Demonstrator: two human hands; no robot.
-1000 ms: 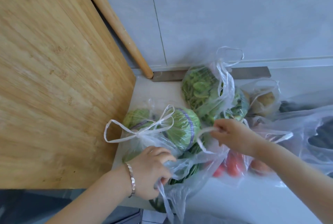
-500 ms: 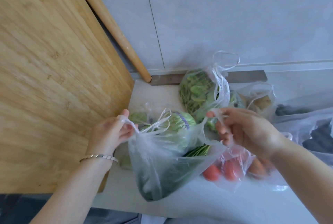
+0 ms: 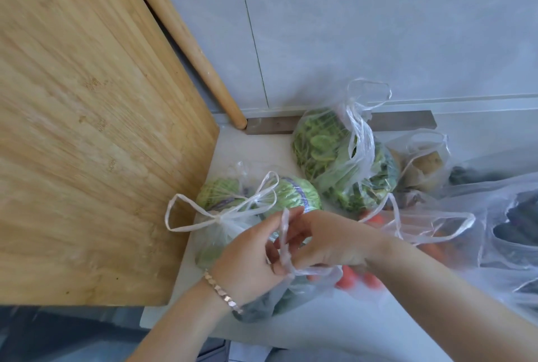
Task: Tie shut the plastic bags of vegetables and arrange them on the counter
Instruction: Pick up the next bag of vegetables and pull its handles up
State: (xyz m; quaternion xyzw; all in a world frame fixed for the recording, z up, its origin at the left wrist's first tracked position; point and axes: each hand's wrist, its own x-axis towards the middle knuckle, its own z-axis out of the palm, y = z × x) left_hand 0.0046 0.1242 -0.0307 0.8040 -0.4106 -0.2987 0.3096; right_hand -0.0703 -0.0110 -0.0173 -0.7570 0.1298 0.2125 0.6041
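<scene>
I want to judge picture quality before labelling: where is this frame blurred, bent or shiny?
Head view, every remark: light is soft and even, shadows faint; the corner below the board is smeared; the wide lens bows the tile joint; the greens bag film has pale sheen, no hard glare.

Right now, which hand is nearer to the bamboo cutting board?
Left. The left hand is just right of the bamboo cutting board, not touching; the right hand lies farther right. Both pinch the bag handles.
</scene>
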